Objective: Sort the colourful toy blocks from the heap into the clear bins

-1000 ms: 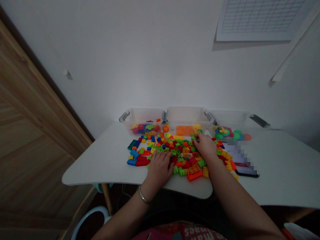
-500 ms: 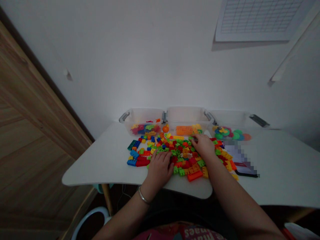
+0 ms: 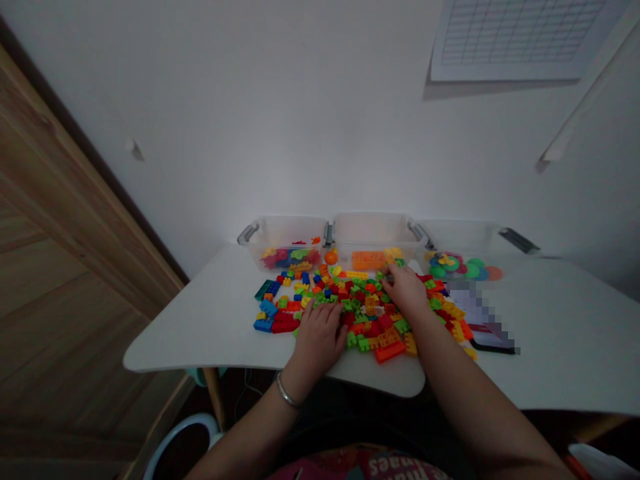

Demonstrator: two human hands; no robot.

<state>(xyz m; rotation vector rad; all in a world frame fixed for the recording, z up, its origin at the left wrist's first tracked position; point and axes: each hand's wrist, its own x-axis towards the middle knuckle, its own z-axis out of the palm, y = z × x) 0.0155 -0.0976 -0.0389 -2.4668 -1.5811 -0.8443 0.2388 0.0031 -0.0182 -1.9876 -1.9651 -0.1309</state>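
A heap of small plastic building bricks (image 3: 356,292) in red, green, yellow, orange and blue spreads over the white table. My left hand (image 3: 321,333) lies palm down on the heap's near side, its fingers stretched over the bricks and holding nothing that I can see. At the far right of the heap is my right hand (image 3: 406,291). Its thumb and forefinger curl together beside a green brick; what sits between the fingertips is too small and dark to make out. An orange-red brick (image 3: 390,352) lies between my forearms near the table edge.
Along the wall stand a left clear bin (image 3: 270,230) of mixed colourful pieces, a middle clear bin (image 3: 370,230) holding large orange and yellow pieces, and a right clear bin (image 3: 465,233) with round pieces. A tablet-like device (image 3: 493,348), partly blurred, lies right of the bricks.
My right hand has shifted very slightly at the far side of the heap, fingers still curled. My left hand and the bricks look the same.
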